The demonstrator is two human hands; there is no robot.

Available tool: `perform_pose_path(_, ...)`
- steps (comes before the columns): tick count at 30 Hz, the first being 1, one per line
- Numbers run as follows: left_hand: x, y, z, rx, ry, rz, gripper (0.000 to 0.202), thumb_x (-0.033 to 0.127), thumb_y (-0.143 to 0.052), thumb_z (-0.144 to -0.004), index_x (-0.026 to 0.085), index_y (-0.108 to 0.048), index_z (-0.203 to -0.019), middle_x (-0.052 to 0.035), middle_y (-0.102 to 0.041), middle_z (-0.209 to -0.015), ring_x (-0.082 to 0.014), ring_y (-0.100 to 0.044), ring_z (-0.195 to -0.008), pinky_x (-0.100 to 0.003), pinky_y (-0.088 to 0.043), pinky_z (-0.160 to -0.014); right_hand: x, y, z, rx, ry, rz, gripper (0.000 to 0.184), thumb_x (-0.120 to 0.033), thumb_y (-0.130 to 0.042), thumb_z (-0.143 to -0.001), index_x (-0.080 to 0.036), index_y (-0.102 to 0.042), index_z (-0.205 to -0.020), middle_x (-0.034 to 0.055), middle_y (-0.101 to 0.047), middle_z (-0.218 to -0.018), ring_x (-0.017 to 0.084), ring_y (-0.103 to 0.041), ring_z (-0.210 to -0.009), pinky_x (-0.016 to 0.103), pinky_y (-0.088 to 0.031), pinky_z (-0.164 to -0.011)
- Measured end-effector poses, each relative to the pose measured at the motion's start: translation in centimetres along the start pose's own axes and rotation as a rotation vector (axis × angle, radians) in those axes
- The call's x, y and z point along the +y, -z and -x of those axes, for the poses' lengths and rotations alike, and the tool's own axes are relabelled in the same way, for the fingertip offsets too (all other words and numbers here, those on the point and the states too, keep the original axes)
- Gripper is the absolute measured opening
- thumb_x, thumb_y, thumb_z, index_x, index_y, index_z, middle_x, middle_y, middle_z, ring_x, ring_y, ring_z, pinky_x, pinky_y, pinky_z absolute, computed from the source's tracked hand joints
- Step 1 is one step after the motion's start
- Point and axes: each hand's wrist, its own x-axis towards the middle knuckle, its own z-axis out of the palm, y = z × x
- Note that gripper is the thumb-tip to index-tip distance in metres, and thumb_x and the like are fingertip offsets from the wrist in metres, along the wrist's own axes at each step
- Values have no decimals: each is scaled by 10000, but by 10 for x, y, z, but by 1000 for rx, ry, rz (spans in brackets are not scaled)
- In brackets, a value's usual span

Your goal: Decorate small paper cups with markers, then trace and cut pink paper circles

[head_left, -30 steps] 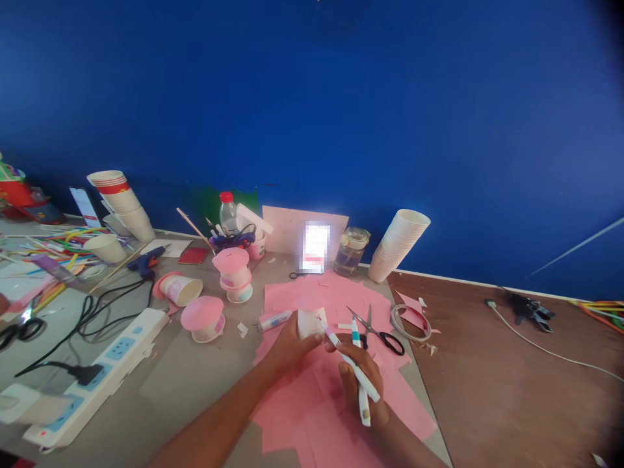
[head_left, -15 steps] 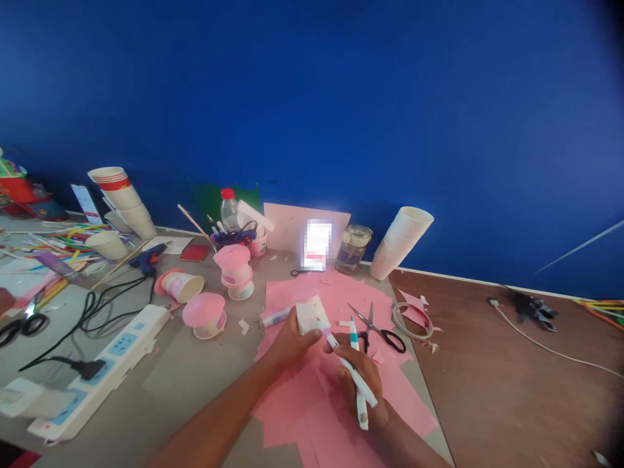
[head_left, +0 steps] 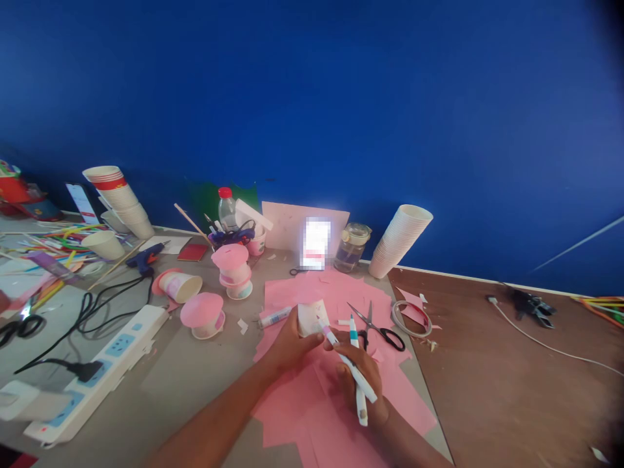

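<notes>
My left hand (head_left: 295, 341) is closed on a small white paper cup (head_left: 311, 317) that lies tilted, its side turned up. Faint marks show on its wall. In my right hand (head_left: 358, 370) are two white marker pens. One marker (head_left: 359, 378) with a pinkish-purple band points its tip at the cup, touching or very near it. The second marker (head_left: 354, 335), with a teal band, sticks up between the fingers. Pink paper sheets (head_left: 336, 429) spread under both hands. Black-handled scissors (head_left: 371, 325) lie open just right of the hands, and a glue tube (head_left: 275, 317) lies left of the cup.
Pink-topped cup pieces (head_left: 202, 315) stand at left, near a white power strip (head_left: 97, 383) and a glue gun (head_left: 146, 257). Behind are a lit phone (head_left: 316, 244), a lidded jar (head_left: 351, 247) and stacked paper cups (head_left: 402, 240). A tape roll (head_left: 412, 318) lies at right.
The cup is turned slightly in my left hand, and the marker tip has shifted a little on its side. Both hands otherwise keep their places; the view has moved very slightly.
</notes>
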Motion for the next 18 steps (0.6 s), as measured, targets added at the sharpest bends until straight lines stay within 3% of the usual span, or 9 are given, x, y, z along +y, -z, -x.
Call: perform_pose_path(18,-3,3,-1,-12,6,36,445,398,-713,-708,180,-523,-1046,-70,-608,-1009,-240,-549,-976,-365,-430,-839,-5,1,-6,110,-19,99,222,-266,-437,-928,-222,-526,-1126,59,-692,-895,214,-686,-885,323,-578,-700)
